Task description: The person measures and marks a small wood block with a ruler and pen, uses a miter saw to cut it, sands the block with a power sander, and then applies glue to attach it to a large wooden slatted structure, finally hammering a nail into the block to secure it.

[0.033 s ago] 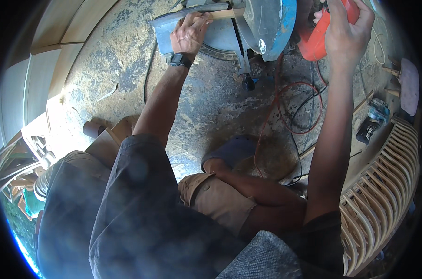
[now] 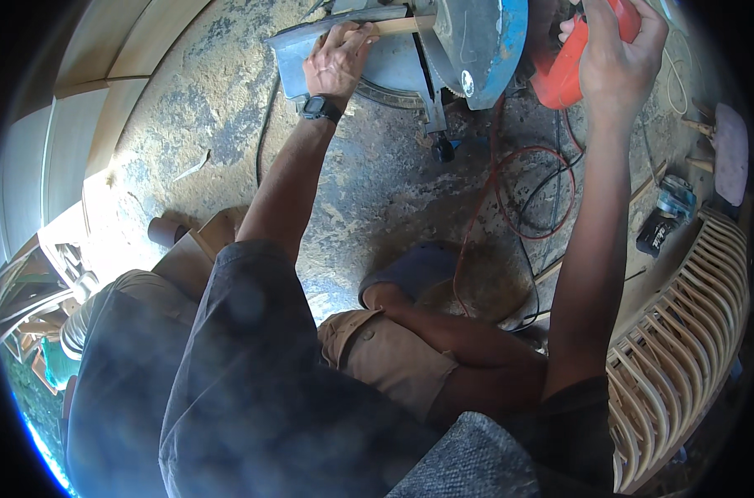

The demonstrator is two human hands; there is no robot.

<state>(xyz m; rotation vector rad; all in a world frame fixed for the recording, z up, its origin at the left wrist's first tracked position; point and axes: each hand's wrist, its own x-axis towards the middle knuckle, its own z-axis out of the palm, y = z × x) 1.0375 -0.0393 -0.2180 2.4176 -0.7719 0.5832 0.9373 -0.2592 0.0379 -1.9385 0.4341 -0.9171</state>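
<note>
A mitre saw (image 2: 510,70) with a worn blue guard stands on the floor ahead of me. My left hand (image 2: 335,66), with a watch on its wrist, presses a thin wooden strip (image 2: 396,26) against the fence over the grey saw table (image 2: 394,62). The fingers are closed over the strip's left part. Its right end reaches the toothed blade (image 2: 442,62), which is lowered beside it. At the upper right, my right hand (image 2: 618,70) is wrapped round the saw's red handle (image 2: 564,79); some of its fingers are hidden behind the grip.
Red and dark cables (image 2: 533,235) loop over the dusty floor (image 2: 344,199) right of centre. A rack of curved wooden slats (image 2: 684,332) lines the right side, near a black box (image 2: 657,232). Pale boards (image 2: 70,158) lean at the left. A wood offcut (image 2: 196,249) lies by my left arm.
</note>
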